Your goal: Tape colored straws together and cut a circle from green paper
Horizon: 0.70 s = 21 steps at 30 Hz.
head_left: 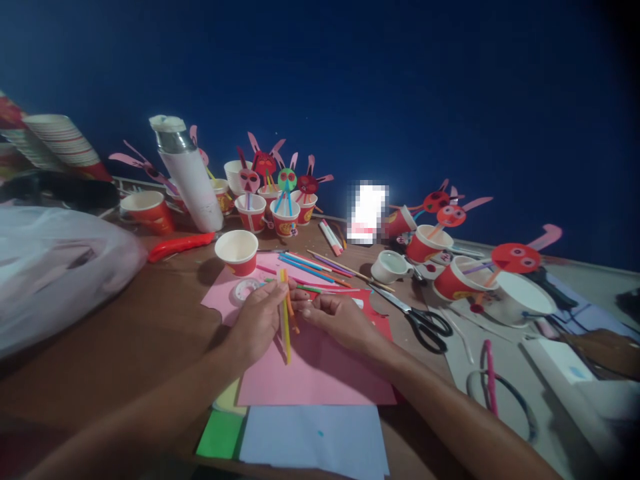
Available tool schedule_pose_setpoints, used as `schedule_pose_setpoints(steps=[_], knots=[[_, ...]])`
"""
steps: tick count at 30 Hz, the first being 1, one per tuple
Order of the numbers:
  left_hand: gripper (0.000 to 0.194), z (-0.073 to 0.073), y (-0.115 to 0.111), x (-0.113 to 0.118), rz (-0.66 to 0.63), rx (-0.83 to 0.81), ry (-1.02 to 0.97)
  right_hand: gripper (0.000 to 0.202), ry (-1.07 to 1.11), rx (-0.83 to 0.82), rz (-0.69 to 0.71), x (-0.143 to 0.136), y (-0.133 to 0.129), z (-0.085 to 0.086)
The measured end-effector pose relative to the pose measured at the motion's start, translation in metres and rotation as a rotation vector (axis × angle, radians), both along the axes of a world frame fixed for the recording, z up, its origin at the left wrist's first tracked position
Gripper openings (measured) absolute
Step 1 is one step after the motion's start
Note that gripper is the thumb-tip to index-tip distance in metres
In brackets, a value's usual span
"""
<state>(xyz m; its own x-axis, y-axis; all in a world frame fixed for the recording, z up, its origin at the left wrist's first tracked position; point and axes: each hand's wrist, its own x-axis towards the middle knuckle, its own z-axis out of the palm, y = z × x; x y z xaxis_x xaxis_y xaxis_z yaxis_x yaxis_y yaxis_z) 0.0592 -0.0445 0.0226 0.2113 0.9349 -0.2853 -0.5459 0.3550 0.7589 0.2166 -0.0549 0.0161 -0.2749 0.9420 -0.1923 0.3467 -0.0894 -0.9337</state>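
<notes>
Pinched between the fingers of my left hand (260, 320) are pipe cleaners (286, 327), one yellow and one orange, pointing down over a pink paper sheet (320, 377). My right hand (337, 320) is close beside them with thumb and forefinger pressed together; whatever it pinches is too small to make out. Behind the hands lie several loose pipe cleaners (305, 267) in blue, orange and purple. A roll of white tape (246, 291) rests by my left hand. A white paper cup (237, 252) stands just beyond.
Black-handled scissors (427, 327) lie at the right. Several red cups with rabbit faces (286, 217) line the back, near a white thermos (187, 177). A plastic bag (65, 267) bulges at left. Blue paper (313, 440) and green paper (220, 433) lie at the front.
</notes>
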Motion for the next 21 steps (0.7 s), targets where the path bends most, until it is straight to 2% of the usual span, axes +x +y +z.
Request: schedule_pose_setpoints(steps=[4,9,15,21], knots=[[0.008,0.002,0.0,0.001,0.027,-0.002,-0.005,0.033,-0.019,-0.046,0.07,-0.005,-0.005,-0.002],[0.008,0.0,-0.001,0.002,0.018,-0.014,-0.041,0.029,0.114,-0.015,0.116,-0.013,-0.012,-0.001],[0.011,-0.002,0.001,-0.001,0.038,-0.034,-0.05,0.027,-0.032,0.16,0.109,-0.019,-0.022,-0.005],[0.013,-0.002,0.001,0.001,0.067,-0.061,-0.058,0.026,-0.079,0.184,0.095,-0.025,-0.028,-0.007]])
